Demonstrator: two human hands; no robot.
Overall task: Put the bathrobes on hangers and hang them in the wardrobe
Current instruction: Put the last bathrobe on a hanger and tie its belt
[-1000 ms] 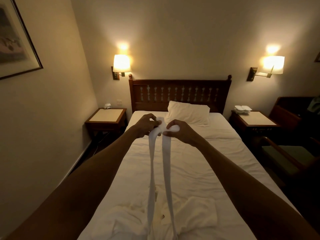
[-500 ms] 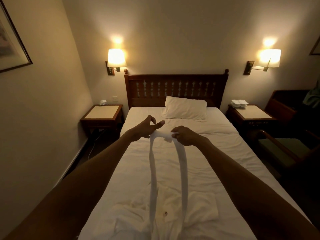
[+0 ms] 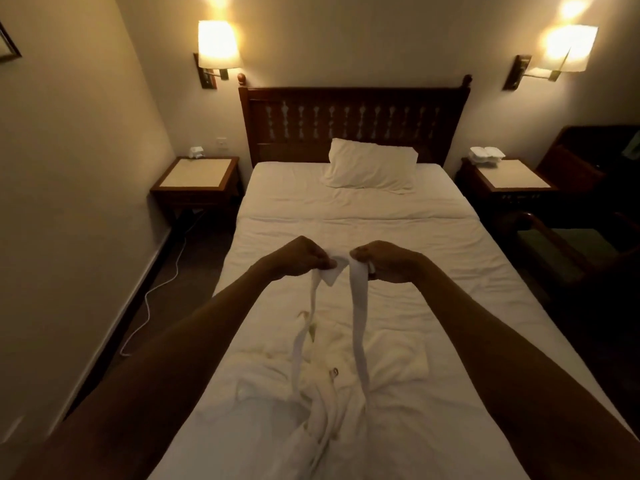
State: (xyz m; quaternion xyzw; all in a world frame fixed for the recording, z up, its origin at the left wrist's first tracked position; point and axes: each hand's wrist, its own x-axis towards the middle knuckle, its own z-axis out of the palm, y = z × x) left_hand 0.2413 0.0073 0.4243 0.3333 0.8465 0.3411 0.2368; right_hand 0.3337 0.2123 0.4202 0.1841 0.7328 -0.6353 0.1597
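Dim hotel bedroom, seen from the near end of a bed [image 3: 346, 216] with white sheets. Both arms reach out over the mattress. The left hand [image 3: 300, 258] has its fingers curled, pinching the end of a white cloth belt [image 3: 358, 323], with a folded corner of it showing just below the fingertips. The right hand [image 3: 389, 262], just beside it and not touching, has its fingers closed round the other strand. Both strands hang down to a crumpled white bathrobe [image 3: 329, 414], which lies on the near half of the bed between the forearms. Beyond the hands the sheet is bare up to a single pillow [image 3: 370, 169] against a dark wooden headboard [image 3: 353, 119]. On the right nightstand [image 3: 512, 176] sits a closed white box [image 3: 486, 155]; its contents cannot be seen. On the left nightstand [image 3: 195, 174] is a small white object [image 3: 196, 152], too small to identify. Two lit wall lamps [image 3: 218, 45] hang above the nightstands. Left of the bed, a narrow strip of dark floor runs along the wall, with a white cable [image 3: 152, 299] trailing across it. Right of the bed stands a dark armchair [image 3: 571, 244], close to the mattress edge.
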